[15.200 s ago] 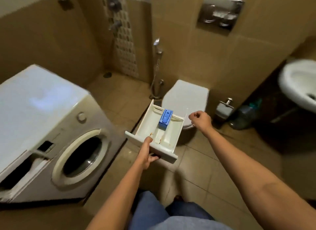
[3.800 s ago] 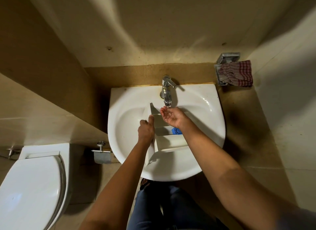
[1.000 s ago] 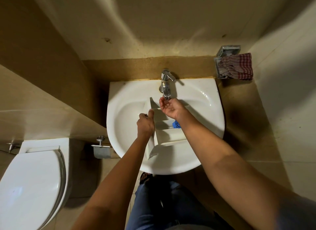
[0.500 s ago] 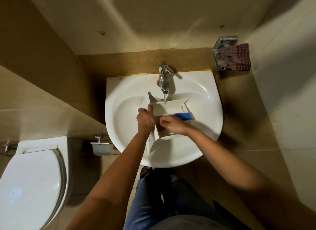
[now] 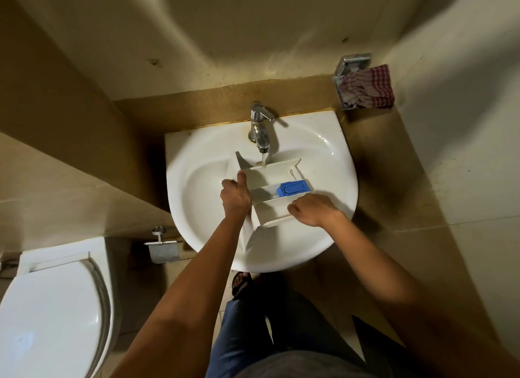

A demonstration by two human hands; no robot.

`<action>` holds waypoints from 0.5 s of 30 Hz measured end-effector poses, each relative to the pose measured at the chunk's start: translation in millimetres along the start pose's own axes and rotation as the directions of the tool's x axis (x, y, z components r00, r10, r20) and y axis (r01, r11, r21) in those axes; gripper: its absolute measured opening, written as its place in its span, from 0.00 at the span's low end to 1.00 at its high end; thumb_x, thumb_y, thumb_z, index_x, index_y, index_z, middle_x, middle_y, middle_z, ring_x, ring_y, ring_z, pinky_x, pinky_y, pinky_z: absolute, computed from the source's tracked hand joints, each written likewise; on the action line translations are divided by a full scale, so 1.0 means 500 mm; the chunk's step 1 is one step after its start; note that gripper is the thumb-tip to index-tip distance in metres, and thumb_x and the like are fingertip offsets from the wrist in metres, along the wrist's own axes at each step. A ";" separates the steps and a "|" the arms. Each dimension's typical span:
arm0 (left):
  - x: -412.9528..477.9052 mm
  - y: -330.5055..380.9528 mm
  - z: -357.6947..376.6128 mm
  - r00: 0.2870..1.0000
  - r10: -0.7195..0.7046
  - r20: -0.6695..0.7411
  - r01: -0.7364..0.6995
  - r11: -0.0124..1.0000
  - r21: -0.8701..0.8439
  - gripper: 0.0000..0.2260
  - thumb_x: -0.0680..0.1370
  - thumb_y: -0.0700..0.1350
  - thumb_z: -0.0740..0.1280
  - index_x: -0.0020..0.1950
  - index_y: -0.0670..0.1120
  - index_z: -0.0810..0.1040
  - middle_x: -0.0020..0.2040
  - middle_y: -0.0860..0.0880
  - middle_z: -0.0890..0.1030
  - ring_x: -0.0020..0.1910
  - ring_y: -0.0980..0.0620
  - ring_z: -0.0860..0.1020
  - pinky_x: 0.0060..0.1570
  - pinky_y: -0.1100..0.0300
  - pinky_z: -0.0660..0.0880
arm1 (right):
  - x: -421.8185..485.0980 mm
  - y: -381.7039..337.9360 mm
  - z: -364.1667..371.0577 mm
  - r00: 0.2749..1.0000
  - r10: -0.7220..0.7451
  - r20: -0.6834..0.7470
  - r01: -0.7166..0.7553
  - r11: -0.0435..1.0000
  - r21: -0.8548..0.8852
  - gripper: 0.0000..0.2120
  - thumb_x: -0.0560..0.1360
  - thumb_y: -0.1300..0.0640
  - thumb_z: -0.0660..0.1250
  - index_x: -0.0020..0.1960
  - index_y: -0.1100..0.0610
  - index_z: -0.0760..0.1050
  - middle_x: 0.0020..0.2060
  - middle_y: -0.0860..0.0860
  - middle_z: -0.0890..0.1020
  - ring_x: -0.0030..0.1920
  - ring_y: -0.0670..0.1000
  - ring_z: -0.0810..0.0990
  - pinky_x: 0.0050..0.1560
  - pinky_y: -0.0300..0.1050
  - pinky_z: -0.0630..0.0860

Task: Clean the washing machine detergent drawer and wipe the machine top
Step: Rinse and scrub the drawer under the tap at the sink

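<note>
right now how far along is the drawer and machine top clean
Done: the detergent drawer is out and in the sink. In hand: the tap runs water into its far end while the left hand grips its left wall and the right hand holds its near edge. Left: refitting it and wiping the machine top, out of view here; the checked cloth hangs on the wall holder.

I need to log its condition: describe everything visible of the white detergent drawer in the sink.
The white plastic detergent drawer is a long tray split by walls into three compartments, with a blue insert at the middle one's right end. It is held crosswise in the white ceramic sink; water from the chrome tap falls into its far compartment. The left hand grips its front-panel end, the right hand its near wall.
</note>
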State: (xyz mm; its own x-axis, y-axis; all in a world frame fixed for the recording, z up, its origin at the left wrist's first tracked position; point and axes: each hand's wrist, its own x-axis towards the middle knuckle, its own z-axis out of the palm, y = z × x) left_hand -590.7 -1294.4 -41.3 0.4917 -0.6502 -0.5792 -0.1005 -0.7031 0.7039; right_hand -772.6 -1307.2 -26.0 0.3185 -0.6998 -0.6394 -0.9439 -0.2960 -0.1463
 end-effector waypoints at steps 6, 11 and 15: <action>0.004 -0.001 0.001 1.000 -0.007 -0.002 0.007 1.000 -0.004 0.26 0.82 0.59 0.55 0.63 0.37 0.69 0.61 0.37 0.76 0.59 0.37 0.74 0.59 0.50 0.70 | -0.030 -0.079 0.026 0.974 -0.225 -0.012 0.218 0.926 0.308 0.20 0.80 0.50 0.53 0.30 0.51 0.65 0.30 0.50 0.72 0.36 0.54 0.73 0.37 0.46 0.66; 0.006 -0.002 0.001 1.000 -0.019 0.008 0.019 1.000 0.001 0.25 0.82 0.60 0.54 0.63 0.38 0.69 0.61 0.37 0.76 0.59 0.37 0.74 0.59 0.50 0.70 | 0.004 0.003 -0.028 0.999 -0.046 -0.012 0.045 0.997 -0.058 0.19 0.79 0.49 0.53 0.35 0.59 0.70 0.32 0.52 0.73 0.36 0.55 0.73 0.33 0.45 0.64; 0.010 -0.004 0.003 1.000 -0.018 0.001 0.018 1.000 0.010 0.25 0.82 0.60 0.54 0.62 0.38 0.69 0.61 0.37 0.76 0.58 0.37 0.74 0.60 0.49 0.70 | 0.064 -0.006 -0.051 0.973 0.154 -0.174 0.060 0.558 0.828 0.14 0.78 0.56 0.61 0.38 0.63 0.78 0.37 0.56 0.82 0.36 0.50 0.79 0.42 0.47 0.76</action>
State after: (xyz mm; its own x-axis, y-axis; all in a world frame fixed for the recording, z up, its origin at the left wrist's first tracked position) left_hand -589.4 -1296.4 -46.2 0.4926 -0.6377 -0.5921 -0.1001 -0.7174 0.6894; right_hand -757.5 -1345.3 -26.7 0.1793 -0.8396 -0.5128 -0.5794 0.3311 -0.7448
